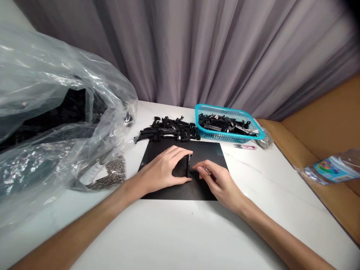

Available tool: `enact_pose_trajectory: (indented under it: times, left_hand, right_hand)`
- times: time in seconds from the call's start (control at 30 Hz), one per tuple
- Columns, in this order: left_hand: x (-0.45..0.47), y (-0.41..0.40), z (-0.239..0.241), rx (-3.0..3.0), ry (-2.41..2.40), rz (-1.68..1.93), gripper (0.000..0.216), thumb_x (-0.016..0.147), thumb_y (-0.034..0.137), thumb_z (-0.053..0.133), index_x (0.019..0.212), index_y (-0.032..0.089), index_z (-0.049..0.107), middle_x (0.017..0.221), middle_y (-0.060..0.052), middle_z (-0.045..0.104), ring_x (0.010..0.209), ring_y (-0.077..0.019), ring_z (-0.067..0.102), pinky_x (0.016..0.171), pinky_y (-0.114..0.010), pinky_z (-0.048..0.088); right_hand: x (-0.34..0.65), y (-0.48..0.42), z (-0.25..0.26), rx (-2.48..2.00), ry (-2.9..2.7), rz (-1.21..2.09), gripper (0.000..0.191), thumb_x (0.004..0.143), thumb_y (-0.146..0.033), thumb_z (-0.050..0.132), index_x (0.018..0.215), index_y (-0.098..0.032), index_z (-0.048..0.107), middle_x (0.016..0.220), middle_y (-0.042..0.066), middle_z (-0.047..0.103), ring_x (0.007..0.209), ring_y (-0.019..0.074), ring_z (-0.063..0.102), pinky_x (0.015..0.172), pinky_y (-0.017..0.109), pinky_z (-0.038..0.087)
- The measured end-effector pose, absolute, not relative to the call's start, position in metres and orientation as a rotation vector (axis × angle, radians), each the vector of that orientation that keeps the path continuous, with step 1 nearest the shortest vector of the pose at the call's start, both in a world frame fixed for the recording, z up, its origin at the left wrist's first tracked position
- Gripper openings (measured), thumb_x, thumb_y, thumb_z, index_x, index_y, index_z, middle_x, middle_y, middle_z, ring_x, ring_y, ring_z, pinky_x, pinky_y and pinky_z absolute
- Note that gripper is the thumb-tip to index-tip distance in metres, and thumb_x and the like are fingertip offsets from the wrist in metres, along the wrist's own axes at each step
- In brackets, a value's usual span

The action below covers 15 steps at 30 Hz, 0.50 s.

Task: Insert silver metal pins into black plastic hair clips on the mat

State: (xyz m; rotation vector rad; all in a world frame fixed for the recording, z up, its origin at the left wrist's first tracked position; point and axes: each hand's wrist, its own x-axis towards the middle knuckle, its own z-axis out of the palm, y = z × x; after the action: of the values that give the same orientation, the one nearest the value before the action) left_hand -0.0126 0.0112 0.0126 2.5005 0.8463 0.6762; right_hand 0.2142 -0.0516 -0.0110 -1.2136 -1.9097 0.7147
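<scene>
Between the thumb and fingers of my left hand (165,167) stands a narrow black plastic part (188,167), gripped at its far and near ends over a black mat (168,193). My right hand (218,180) is just to the right of this part, thumb and fingers pinched together. A small shiny bit shows at the right fingers, too small to name. Behind the mat lies a heap of black plastic parts (171,129).
A blue basket (225,137) of black parts stands at the back right, near a pink cutter (245,147). Leftward are a large clear plastic bag (112,82) and a bag of small metal pieces (112,174). A cardboard box (323,108) and plastic bottle (334,168) are rightward.
</scene>
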Motion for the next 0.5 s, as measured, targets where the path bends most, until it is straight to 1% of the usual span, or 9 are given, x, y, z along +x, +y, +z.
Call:
enact_pose_trajectory:
  times: [0.1,0.2,0.33,0.5]
  left_hand:
    - [-0.011,0.011,0.01,2.651,0.808,0.672,0.064,0.086,0.034,0.079,0.142,0.019,0.052,0.135,-0.013,0.065,0.126,-0.0311,0.06,0.112,-0.049,0.048]
    - [-0.011,0.011,0.007,2.721,0.787,0.68,0.065,0.087,0.033,0.078,0.143,0.017,0.05,0.135,-0.014,0.065,0.125,-0.031,0.061,0.111,-0.049,0.049]
    - [-0.011,0.011,0.005,2.722,0.768,0.71,0.065,0.087,0.034,0.079,0.142,0.016,0.05,0.132,-0.013,0.066,0.122,-0.0302,0.062,0.107,-0.049,0.051]
    - [-0.011,0.011,0.005,2.687,0.785,0.714,0.065,0.086,0.033,0.08,0.142,0.018,0.051,0.13,-0.012,0.067,0.12,-0.0297,0.062,0.106,-0.048,0.053]
  right_hand:
    - [0.214,-0.049,-0.013,-1.237,-1.827,0.866,0.031,0.108,-0.04,0.047,0.099,-0.02,0.068,0.076,0.001,0.061,0.069,0.0151,0.056,0.061,0.027,0.042]
    - [0.215,-0.045,-0.015,-1.253,-1.719,1.028,0.036,0.105,-0.046,0.052,0.092,-0.018,0.068,0.069,-0.002,0.056,0.064,0.013,0.05,0.06,0.026,0.038]
    - [0.217,-0.041,-0.016,-1.211,-1.615,1.159,0.035,0.1,-0.048,0.06,0.09,-0.017,0.071,0.071,0.0,0.06,0.065,0.0128,0.05,0.061,0.026,0.037]
    - [0.218,-0.041,-0.02,-1.23,-1.636,1.18,0.03,0.095,-0.045,0.067,0.086,-0.017,0.075,0.075,0.001,0.063,0.065,0.0132,0.049,0.058,0.027,0.034]
